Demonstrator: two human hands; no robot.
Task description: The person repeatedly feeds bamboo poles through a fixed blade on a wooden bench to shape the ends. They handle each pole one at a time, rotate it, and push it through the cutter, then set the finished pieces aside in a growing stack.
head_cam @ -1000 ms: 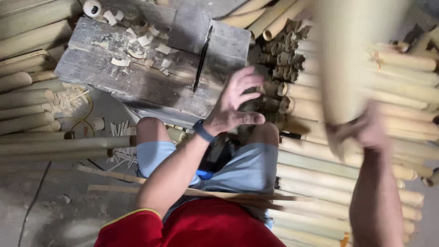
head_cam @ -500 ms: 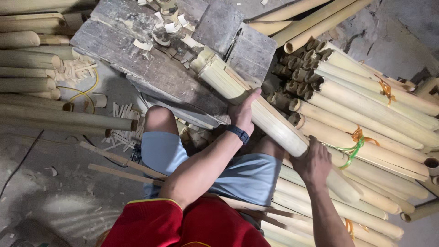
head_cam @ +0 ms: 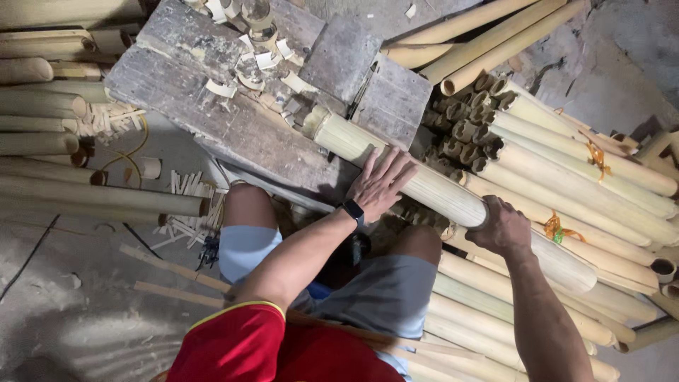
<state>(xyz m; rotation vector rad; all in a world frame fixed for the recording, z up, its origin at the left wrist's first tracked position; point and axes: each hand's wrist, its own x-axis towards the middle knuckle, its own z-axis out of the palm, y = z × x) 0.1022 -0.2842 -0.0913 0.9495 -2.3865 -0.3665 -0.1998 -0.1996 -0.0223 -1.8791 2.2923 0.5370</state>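
we are setting a bamboo pole [head_cam: 424,185] on the desk [head_cam: 212,106], one end up on the wood. our left hand [head_cam: 382,182] lies spread flat on it; our right hand [head_cam: 503,225] wraps round it. next it likely needs steadying, since it could roll.

1. Left hand [head_cam: 380,182]: palm down, fingers spread and extended, pressed flat on the upper side of the bamboo pole [head_cam: 438,194], about midway along it.
2. Left wrist: straight, wearing a dark band just behind the hand.
3. Left forearm: bare, running from the red sleeve diagonally up to the pole, elbow bent.
4. Right hand [head_cam: 503,226]: grip closed, fingers wrapped over the pole, knuckles upward, nearer its lower end than the left hand.
5. Right forearm: bare, rising steeply to the pole from below.
6. Hands: apart, both touching the pole.
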